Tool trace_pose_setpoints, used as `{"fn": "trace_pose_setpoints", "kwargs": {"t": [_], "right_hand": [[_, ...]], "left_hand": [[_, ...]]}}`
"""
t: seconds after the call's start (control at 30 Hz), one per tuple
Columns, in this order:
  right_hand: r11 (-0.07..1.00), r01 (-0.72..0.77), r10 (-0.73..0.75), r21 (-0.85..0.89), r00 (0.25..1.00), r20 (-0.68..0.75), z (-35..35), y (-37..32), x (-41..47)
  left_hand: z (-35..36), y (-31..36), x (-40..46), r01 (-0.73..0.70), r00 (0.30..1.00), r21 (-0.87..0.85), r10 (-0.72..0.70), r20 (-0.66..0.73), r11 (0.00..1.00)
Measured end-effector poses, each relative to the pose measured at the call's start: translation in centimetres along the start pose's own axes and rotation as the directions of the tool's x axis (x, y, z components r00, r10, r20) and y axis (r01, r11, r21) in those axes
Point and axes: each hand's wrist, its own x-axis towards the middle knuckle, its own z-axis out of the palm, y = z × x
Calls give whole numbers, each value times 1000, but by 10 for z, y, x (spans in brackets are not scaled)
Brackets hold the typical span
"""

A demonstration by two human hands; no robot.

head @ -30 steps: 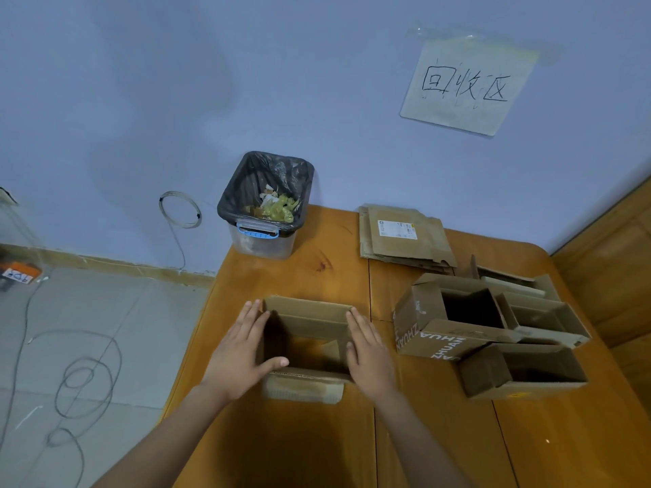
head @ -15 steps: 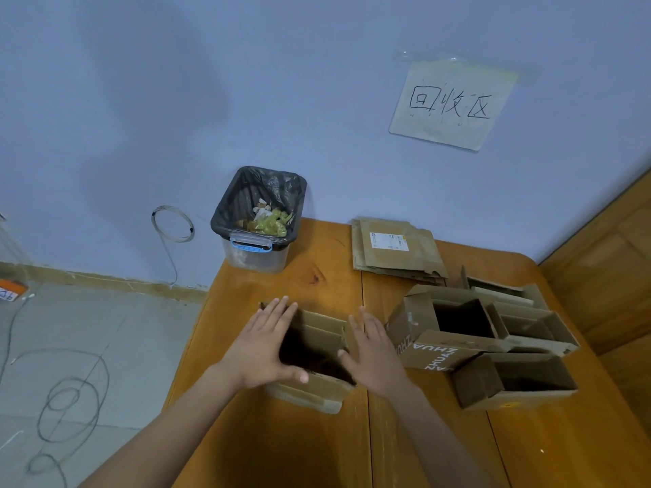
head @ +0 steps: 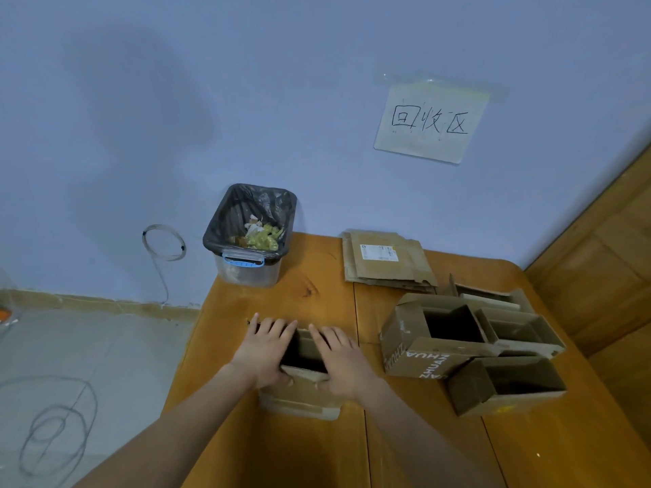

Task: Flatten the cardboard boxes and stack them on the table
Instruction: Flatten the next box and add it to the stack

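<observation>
An open brown cardboard box stands on the wooden table in front of me. My left hand presses its left side with straight fingers, and my right hand presses its right side the same way. The box is squeezed narrow between them, with only a dark slit of its inside showing. A stack of flattened boxes lies at the back of the table by the wall. Several open boxes stand in a cluster on the right.
A clear bin with a black liner and some waste stands at the table's back left corner. A paper sign is taped to the wall. Wooden panelling closes the right side. Cables lie on the tiled floor to the left.
My two hands have moved toward each other, pushing the box's sides inward, so its opening has narrowed. The view has tilted upward a little.
</observation>
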Motion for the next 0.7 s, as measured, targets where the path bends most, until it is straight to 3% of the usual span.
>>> {"fn": "trace_pose_setpoints", "kwargs": {"t": [0.23,0.47,0.7], "right_hand": [[989,145,-141,24,982,-126,16,-12,-11],[990,142,-135,21,972,-194,28,-18,-28],[986,156,-137,55,957,-257,1,-9,-39]], "left_hand": [[8,-4,-16,7,992,20,-4,-126,1000],[3,6,-36,-98,935,71,117,-335,993],[-10,13,-38,-159,919,78,176,-354,984]]}}
